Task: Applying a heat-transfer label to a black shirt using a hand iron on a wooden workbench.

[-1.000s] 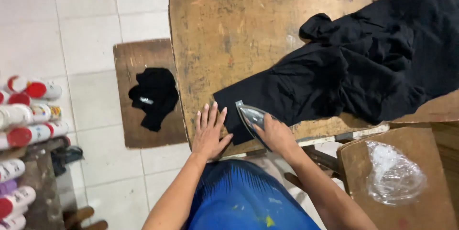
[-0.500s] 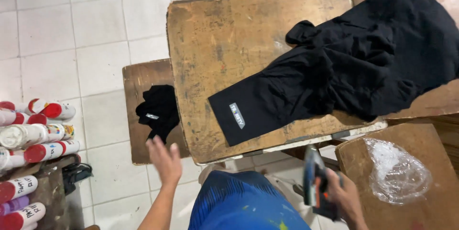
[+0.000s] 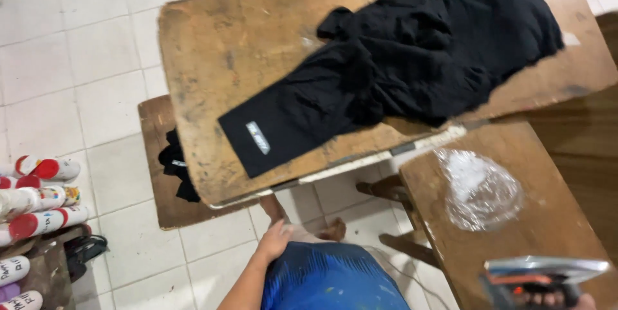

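A black garment [image 3: 412, 65] with a small white label lies spread and partly bunched on a worn wooden table [image 3: 225, 52]. My left hand [image 3: 273, 242] rests low against my blue shorts, below the table's front edge, and holds nothing. At the bottom right corner my right hand [image 3: 539, 298] grips the handle of a clothes iron [image 3: 547, 267], whose shiny soleplate faces up over the side table. Only the fingers of that hand show.
A lower wooden stool [image 3: 161, 207] at the left carries a small black cloth [image 3: 177, 165], half hidden under the table. A wooden side table [image 3: 566, 207] at the right bears a crumpled clear plastic bag [image 3: 479, 187]. Several red-capped white bottles [image 3: 38, 213] stand at the left, on a white tiled floor.
Both hands left the garment. The right hand carried the iron away to the lower right; the left hand dropped down to my shorts. The view shifted right.
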